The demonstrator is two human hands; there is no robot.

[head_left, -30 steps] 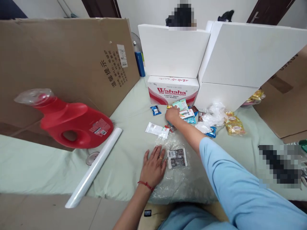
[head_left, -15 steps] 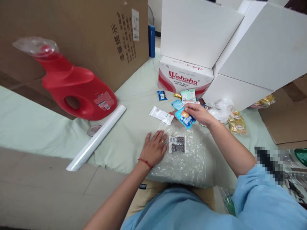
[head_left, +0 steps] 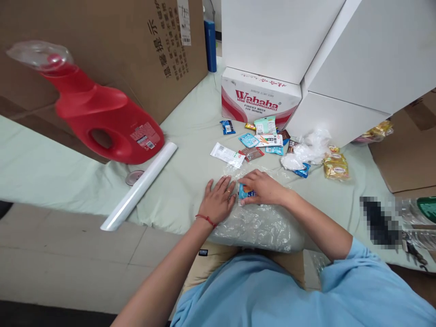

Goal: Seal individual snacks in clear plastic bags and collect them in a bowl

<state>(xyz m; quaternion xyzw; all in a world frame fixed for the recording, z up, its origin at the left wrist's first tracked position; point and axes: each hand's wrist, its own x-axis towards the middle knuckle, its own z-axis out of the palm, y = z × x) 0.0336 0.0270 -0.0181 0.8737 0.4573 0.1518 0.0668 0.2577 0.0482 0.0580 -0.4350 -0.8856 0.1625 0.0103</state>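
Note:
My left hand (head_left: 218, 200) lies flat with its fingers spread on the edge of a clear plastic bag (head_left: 259, 227). Just beside it, my right hand (head_left: 267, 188) grips a small blue snack packet (head_left: 245, 191) and holds it low over the bag. The dark packet that lay on the bag is hidden behind that hand and the blue packet. Beyond my hands rest a white packet (head_left: 227, 155), a brown packet (head_left: 252, 153) and a light blue packet (head_left: 249, 140).
A Wahaha carton (head_left: 260, 100) stands at the back under white boxes. At left are a red jug (head_left: 116, 118) and a white roll (head_left: 139, 188). To the right lie crumpled white plastic (head_left: 311, 147) and yellow packets (head_left: 336, 167).
My right hand has brought the blue snack packet down and toward me, from the packet pile to the plastic bag, covering the dark packet. My left hand has stayed on the bag.

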